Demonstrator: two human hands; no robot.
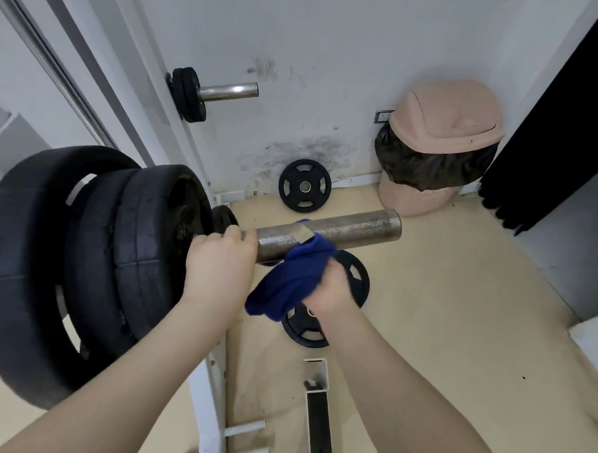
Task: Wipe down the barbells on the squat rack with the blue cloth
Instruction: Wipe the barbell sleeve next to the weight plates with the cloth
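Nearest, two bare forearms reach forward over a white rack base (215, 376) and a beige floor (441, 318). The left hand (220, 267) curls over the barbell sleeve (342, 233) just beside a small black plate, next to three large black weight plates (83, 268) loaded on the bar; raised lettering on the outer plate is too blurred to read. The right hand (329, 289) grips a bunched blue cloth (295, 277), whose upper fold wraps around the tarnished steel sleeve near its middle. Below the cloth, two small black plates (307, 326) lie flat on the floor. Farther back, another plate (305, 185) leans against the stained white wall, beside a tan swing-lid bin (442, 136) lined with a black bag. Higher on the rack upright, a storage peg (228, 91) carries small plates.
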